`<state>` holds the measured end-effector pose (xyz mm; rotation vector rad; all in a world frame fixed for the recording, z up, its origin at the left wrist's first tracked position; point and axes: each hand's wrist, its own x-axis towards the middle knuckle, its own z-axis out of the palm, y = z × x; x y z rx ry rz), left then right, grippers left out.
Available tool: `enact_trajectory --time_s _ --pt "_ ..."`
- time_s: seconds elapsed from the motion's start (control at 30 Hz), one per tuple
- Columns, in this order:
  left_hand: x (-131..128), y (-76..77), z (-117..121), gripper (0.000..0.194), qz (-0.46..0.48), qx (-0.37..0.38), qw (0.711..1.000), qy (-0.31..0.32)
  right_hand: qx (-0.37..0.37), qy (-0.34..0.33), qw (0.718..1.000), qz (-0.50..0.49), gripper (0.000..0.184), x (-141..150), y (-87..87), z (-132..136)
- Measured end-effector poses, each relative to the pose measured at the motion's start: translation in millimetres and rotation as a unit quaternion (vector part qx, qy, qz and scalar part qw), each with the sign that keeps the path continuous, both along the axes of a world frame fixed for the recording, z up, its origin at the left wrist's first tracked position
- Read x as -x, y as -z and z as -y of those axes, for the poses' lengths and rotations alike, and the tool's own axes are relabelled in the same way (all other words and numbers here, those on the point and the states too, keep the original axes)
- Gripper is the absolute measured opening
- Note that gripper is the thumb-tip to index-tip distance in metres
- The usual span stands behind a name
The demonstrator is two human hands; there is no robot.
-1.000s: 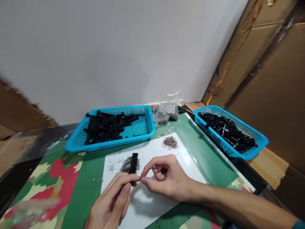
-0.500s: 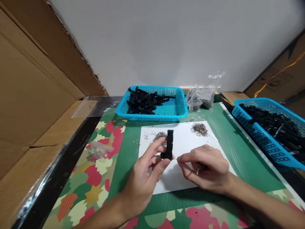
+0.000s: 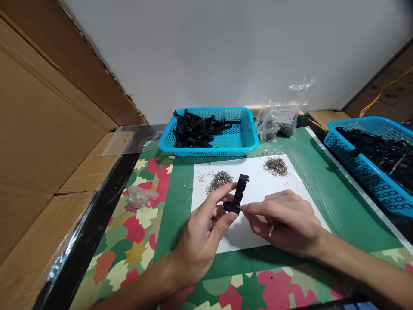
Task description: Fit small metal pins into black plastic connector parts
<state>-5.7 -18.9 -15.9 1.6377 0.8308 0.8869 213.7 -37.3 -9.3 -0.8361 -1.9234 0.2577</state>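
Observation:
My left hand (image 3: pixel 201 232) grips a black plastic part (image 3: pixel 240 191) between thumb and fingers, held upright with a slight tilt to the right above the white paper (image 3: pixel 254 241). Its wider foot rests at my thumb tip. The thumb and index finger of my right hand (image 3: pixel 287 221) are pinched at the lower right side of this part; the small metal wire piece between them is almost hidden. A thin metal rod (image 3: pixel 271 230) pokes out from under the curled fingers of the same hand. Behind my left fingers lies a pile of tiny wire pieces (image 3: pixel 221 180).
Another wire pile (image 3: pixel 276 165) lies on the paper's far right. A blue basket (image 3: pixel 209 151) of black parts stands at the back, and a second blue basket (image 3: pixel 364 183) at right. Clear bags (image 3: pixel 274 122) lean on the wall; cardboard (image 3: pixel 80 181) borders the left.
The black part has tilted to the right, and my right fingertips have come up against it. The wire piece that showed between them is now mostly hidden. The view has shifted slightly.

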Motion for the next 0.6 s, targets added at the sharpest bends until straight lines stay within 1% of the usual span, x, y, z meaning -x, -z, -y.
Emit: enact_trajectory --time_s 0.13,0.4,0.6 --pt "0.2 -0.5 0.4 0.045 -0.013 -0.012 1.000 0.006 0.004 -0.025 1.000 0.002 0.020 -1.7 -1.6 1.3" --pt "0.9 -2.9 3.1 0.045 -0.024 -0.001 1.000 0.019 -0.006 -0.018 0.999 0.042 0.019 -4.6 -2.4 2.6" --pt "2.4 -4.3 2.7 0.046 -0.036 0.001 0.999 0.041 -0.008 -0.036 0.999 0.021 0.013 -3.5 -0.5 2.0"
